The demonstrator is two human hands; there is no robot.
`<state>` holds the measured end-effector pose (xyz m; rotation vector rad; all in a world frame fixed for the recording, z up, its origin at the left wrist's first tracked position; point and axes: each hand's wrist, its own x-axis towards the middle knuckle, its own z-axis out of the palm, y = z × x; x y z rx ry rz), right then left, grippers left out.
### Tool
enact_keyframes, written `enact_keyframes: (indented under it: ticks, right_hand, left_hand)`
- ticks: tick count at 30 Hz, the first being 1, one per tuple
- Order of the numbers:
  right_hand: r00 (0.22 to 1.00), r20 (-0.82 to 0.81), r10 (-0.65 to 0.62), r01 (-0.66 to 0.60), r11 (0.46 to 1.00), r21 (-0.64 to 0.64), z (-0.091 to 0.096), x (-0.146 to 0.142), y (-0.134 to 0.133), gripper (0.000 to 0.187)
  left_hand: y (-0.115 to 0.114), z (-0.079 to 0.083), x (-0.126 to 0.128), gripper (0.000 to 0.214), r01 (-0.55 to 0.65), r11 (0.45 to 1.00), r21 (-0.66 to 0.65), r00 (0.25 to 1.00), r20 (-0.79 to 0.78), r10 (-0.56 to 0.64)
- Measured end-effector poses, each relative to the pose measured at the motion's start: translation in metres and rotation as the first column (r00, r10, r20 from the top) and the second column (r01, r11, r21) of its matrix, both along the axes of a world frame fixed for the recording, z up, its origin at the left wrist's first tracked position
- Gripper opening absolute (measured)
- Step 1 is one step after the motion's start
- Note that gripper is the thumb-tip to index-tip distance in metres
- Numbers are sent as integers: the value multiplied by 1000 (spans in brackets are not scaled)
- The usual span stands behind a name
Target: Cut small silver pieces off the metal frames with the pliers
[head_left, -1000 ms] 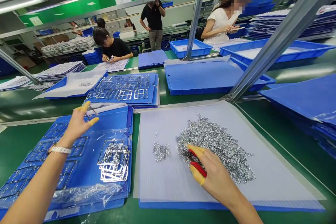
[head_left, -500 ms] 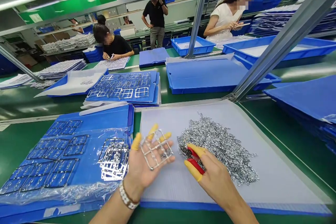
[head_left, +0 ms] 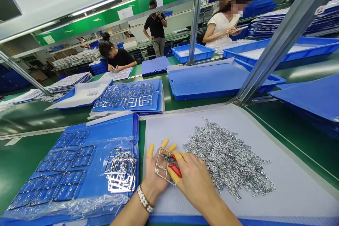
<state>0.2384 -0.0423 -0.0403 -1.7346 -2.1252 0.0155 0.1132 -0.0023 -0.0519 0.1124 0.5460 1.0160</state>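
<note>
Clearly, I have the left hand point(head_left: 155, 175) turned palm up so it can serve as a cradle: it supports a thin, square, silver metal frame point(head_left: 161, 167) above the pale translucent sheet point(head_left: 286, 197), near that sheet's left edge. The left grip holds the frame loosely, its yellow-capped fingers spread, which I judge leaves the crossbars exposed. The right grip is narrow, folded around a small red-handled hand tool point(head_left: 175, 170) whose metal tip meets the frame, though I cannot make out exactly where it bites.

The large heap of tiny shiny metal pieces point(head_left: 227, 159) lies right of both hands, inward from the sheet's edges; the sheet probably stops the pieces scattering over the green surface point(head_left: 37, 141). On the stacked blue panels point(head_left: 99, 162), loose silver frames point(head_left: 122, 169) pile up by the right edge, presumably for easy reach, while dark-looking gridded frames point(head_left: 63, 173) lie in rows toward the left edge.

As for pose, I see both forearms rising from the bottom edge and converging, the left wrist rolled outward, the right hand knuckles up, angled inward over the frame.
</note>
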Motion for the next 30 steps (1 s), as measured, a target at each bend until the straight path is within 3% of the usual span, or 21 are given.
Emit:
enact_keyframes:
  ticks: [4, 9, 16, 22, 30]
  right_hand:
    - [997, -30, -68, 67, 997, -30, -7, 3, 7, 29]
    - [992, -57, -112, 111, 993, -26, -12, 1, 16, 31]
    - [994, -79, -72, 80, 992, 101, -19, 2, 11, 32]
    - [999, -17, 30, -30, 999, -15, -3, -1, 5, 36]
    - [999, 34, 22, -19, 996, -87, 11, -8, 9, 32]
  left_hand:
    - [-2, 4, -4, 59, 16, 1000, -9, 999, 49, -16]
    - [-4, 5, -3, 54, -41, 997, 60, 999, -8, 42]
    - [1, 7, -2, 51, -73, 997, 14, 996, -58, 74]
    - [3, 3, -1, 57, -115, 993, -2, 989, -93, 115]
    - [-1, -5, 2, 57, -77, 992, 102, 980, -177, 94]
